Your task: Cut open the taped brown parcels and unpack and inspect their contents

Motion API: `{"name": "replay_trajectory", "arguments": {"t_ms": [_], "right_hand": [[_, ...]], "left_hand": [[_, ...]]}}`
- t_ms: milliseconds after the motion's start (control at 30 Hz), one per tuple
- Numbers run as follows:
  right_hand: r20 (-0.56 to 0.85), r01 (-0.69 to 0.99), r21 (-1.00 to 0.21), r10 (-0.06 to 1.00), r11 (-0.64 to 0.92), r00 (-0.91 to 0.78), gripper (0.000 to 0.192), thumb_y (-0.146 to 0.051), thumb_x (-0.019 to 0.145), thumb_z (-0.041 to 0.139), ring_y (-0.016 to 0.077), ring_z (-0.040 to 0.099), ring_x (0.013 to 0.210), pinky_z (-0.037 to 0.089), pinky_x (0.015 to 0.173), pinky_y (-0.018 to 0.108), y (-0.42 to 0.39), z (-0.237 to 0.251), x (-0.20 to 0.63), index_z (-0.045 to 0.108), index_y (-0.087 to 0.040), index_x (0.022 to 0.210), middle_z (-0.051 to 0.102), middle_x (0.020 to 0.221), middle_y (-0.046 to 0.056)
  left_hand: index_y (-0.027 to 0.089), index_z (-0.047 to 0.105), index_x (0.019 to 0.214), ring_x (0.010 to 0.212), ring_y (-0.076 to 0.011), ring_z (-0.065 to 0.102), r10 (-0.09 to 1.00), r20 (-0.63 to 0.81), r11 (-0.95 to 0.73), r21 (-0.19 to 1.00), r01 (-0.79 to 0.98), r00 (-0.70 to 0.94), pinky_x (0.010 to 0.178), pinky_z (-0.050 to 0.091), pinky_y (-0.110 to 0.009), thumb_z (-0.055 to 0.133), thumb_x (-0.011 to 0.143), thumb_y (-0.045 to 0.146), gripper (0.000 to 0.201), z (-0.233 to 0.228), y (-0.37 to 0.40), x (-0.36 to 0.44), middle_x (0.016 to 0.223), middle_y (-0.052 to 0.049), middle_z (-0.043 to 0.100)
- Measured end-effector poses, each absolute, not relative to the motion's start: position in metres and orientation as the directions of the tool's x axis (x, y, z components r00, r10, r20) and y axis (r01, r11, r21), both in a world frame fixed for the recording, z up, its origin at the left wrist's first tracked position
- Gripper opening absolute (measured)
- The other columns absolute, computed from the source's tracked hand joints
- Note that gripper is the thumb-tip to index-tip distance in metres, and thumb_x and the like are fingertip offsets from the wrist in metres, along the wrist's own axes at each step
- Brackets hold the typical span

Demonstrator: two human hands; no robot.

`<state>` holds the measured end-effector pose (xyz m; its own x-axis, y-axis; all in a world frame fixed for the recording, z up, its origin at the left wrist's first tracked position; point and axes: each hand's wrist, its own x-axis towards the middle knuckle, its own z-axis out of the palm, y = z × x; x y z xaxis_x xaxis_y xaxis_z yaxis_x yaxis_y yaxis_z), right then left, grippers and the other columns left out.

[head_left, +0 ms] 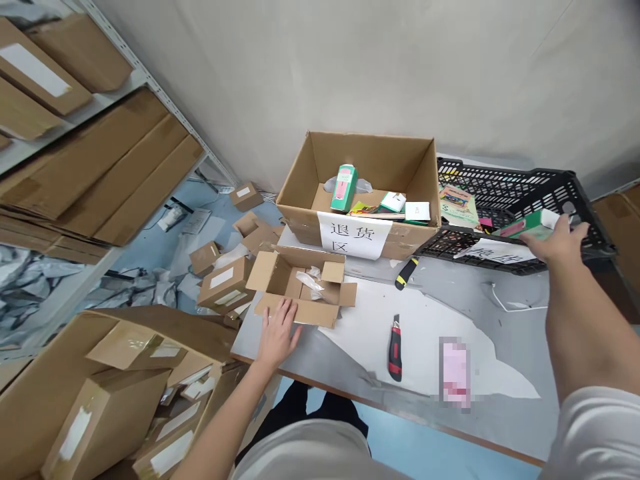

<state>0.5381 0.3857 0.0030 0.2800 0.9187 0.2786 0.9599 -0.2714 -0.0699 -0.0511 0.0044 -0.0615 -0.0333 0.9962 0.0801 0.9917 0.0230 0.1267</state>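
I take the grey table (440,400) as my marker for where things are. Nearest to me, at the table's near left corner, my left hand (276,333) lies flat with the fingers spread. It grips nothing. The fingertips touch the front flap of a small open box (300,287), which sits on the table just past the hand. Some crumpled clear wrap lies inside that box.

Near the middle of the table, on a torn white sheet (430,333), lies a red and black cutter (395,347). To its right is a pink thing (455,373) that is too blurry to tell. A bit farther back lies a yellow and black cutter (407,273).

Left of the table and lower down, many brown boxes (115,393) are piled up, and more small ones lie on the floor.

At the back of the table stands a big open box (370,193) with a white paper sign on its front. It holds a green and pink pack and some other small packs.

At the table's far right is a black crate (520,193). My right hand (555,243) reaches over its front rim, fingers closed around a green box (525,227). The green box is held just above the crate's rim.
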Motion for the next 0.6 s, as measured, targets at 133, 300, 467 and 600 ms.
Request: {"name": "replay_trajectory", "arguments": {"t_ms": [133, 300, 467, 600], "right_hand": [[0.464, 0.966, -0.257, 0.871, -0.04, 0.159, 0.087, -0.04, 0.075, 0.061, 0.0245, 0.009, 0.141, 0.02, 0.109, 0.037, 0.341, 0.025, 0.465, 0.02, -0.006, 0.144, 0.012, 0.148, 0.025], [0.458, 0.851, -0.439, 0.887, 0.287, -0.062, 0.072, -0.033, 0.08, 0.049, 0.0284, 0.026, 0.137, 0.026, 0.108, 0.049, 0.246, -0.021, 0.343, 0.023, -0.009, 0.142, 0.03, 0.145, 0.022], [0.107, 0.657, -0.725, 0.976, 0.208, -0.191, 0.076, -0.024, 0.071, 0.046, 0.0303, 0.057, 0.111, 0.047, 0.09, 0.049, 0.14, -0.134, 0.243, 0.024, -0.012, 0.144, 0.048, 0.133, 0.022], [0.066, 0.592, -0.759, 0.937, 0.271, -0.344, 0.086, -0.018, 0.069, 0.048, 0.0274, 0.064, 0.103, 0.052, 0.078, 0.045, 0.095, -0.17, 0.185, 0.013, -0.02, 0.147, 0.052, 0.13, 0.02]], "left_hand": [[0.016, 0.044, 0.135, 0.134, -0.0354, 0.033, 0.994, 0.101, 0.023, 0.2, 0.979, -0.044, 0.11, 0.011, -0.06, 0.05, 0.083, 0.049, 0.061, -0.059, -0.003, -0.061, 0.141, -0.018, 0.043], [0.011, 0.029, 0.143, 0.141, -0.0338, 0.015, 0.935, 0.232, 0.157, 0.413, 0.897, -0.27, 0.11, 0.015, -0.059, 0.039, 0.088, 0.048, 0.066, -0.072, -0.008, -0.093, 0.152, -0.02, 0.021], [0.011, 0.01, 0.148, 0.139, -0.0228, 0.026, 0.76, -0.032, 0.38, 0.832, 0.404, -0.649, 0.11, 0.026, -0.045, 0.01, 0.093, 0.052, 0.068, -0.107, 0.007, -0.15, 0.149, -0.021, 0.027], [0.012, 0.036, 0.14, 0.112, -0.0201, 0.06, 0.838, -0.227, 0.407, 0.865, 0.294, -0.496, 0.089, 0.049, -0.036, -0.024, 0.085, 0.049, 0.09, -0.124, 0.022, -0.174, 0.127, -0.022, 0.056]]}}
